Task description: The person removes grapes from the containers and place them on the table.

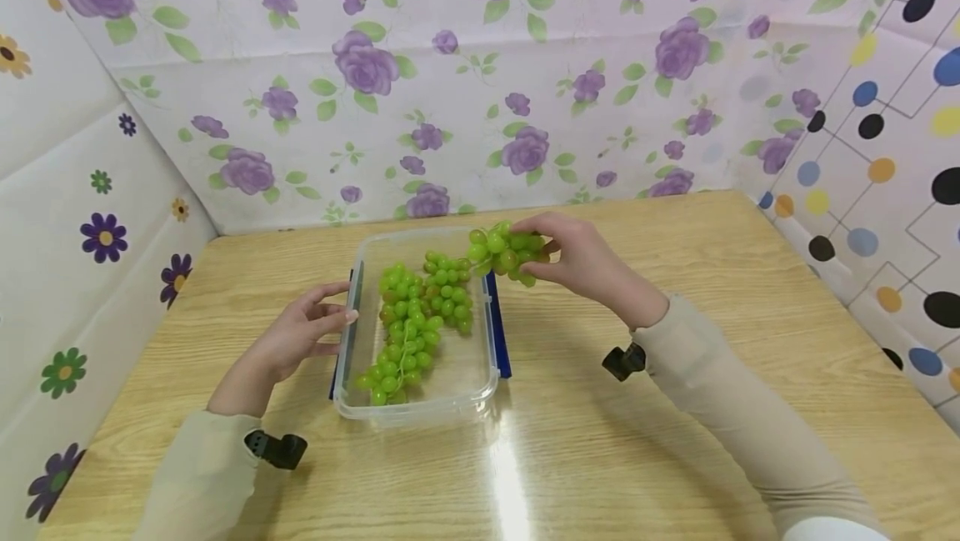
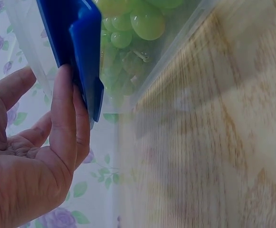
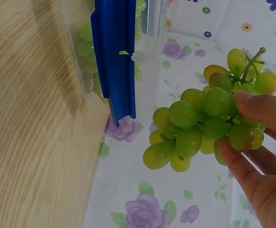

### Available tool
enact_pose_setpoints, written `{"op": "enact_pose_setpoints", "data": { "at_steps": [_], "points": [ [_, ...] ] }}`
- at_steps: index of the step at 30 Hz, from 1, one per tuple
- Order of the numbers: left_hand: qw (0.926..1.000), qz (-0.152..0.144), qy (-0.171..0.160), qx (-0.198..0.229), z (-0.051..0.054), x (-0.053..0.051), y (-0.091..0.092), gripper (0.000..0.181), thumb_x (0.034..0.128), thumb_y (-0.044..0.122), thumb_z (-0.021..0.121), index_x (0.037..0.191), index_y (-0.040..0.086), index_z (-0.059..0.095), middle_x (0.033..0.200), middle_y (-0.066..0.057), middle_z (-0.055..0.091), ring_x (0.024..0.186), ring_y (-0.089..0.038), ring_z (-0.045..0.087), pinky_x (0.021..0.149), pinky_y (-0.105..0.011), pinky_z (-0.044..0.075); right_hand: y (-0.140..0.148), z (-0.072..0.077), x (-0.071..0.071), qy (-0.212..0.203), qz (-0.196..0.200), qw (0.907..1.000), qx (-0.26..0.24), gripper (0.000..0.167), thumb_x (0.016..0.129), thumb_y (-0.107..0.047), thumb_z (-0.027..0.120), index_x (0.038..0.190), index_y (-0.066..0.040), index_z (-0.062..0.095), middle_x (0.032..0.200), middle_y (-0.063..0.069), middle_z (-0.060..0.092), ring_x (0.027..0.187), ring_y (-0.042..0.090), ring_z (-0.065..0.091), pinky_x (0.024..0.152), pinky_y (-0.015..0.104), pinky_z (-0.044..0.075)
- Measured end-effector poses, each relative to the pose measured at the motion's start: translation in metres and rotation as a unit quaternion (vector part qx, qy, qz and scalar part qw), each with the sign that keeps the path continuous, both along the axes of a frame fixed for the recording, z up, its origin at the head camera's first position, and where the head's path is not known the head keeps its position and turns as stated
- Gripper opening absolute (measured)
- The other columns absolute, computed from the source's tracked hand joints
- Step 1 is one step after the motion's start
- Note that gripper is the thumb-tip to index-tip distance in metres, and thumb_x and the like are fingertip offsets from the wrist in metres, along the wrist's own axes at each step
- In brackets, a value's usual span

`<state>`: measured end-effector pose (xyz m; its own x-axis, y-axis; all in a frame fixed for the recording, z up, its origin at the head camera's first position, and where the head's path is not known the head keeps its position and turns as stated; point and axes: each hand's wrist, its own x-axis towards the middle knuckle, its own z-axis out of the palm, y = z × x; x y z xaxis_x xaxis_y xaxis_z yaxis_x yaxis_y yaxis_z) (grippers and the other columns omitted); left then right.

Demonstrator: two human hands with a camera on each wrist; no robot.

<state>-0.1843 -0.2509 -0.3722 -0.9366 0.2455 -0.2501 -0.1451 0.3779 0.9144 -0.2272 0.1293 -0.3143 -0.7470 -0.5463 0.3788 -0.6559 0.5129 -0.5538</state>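
My right hand (image 1: 581, 262) pinches a small bunch of green grapes (image 3: 190, 128) between thumb and fingers. It hangs above the right rim of a clear plastic container (image 1: 420, 414), near the back corner. My left hand (image 1: 296, 337) holds the container's left side. Its thumb lies at the rim, and its other fingers rest against the blue side latch (image 2: 78, 42). Inside the container lie a long bunch of grapes (image 1: 405, 328) on the left and a shorter bunch (image 1: 448, 295) behind it to the right.
Another blue latch (image 1: 498, 333) hangs open along the container's right side. The wooden table (image 1: 637, 458) ends at a flower-patterned backdrop (image 1: 450, 107) behind, with patterned side sheets at left and right. A black wrist device (image 1: 624, 362) sits on each sleeve.
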Motion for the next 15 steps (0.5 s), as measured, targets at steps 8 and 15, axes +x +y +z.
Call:
{"op": "enact_pose_setpoints", "data": {
  "at_steps": [8,15],
  "points": [
    [1.0,-0.001,0.0,-0.002,0.0014,0.0003,0.0004,0.068,0.0979,0.03,0.054,0.152,0.01,0.018,0.135,-0.027,0.04,0.12,-0.033,0.048,0.089,-0.041,0.052,0.0048,0.0051,-0.0001,0.024,-0.01,0.9996,0.008,0.044,0.079,0.0,0.075,0.12,0.001,0.06,0.121,0.017,0.061,0.102,0.029,0.061,0.078,0.035,0.055],
    [0.9999,0.017,-0.001,-0.004,0.001,-0.0015,0.0008,0.068,0.0966,0.029,0.056,0.152,0.009,0.021,0.137,-0.028,0.04,0.124,-0.04,0.046,0.087,-0.041,0.053,0.0091,0.0034,-0.0012,0.028,-0.015,0.9995,0.003,0.044,0.079,-0.001,0.075,0.12,0.0,0.061,0.119,0.015,0.062,0.101,0.027,0.061,0.077,0.033,0.055]
  ]
}}
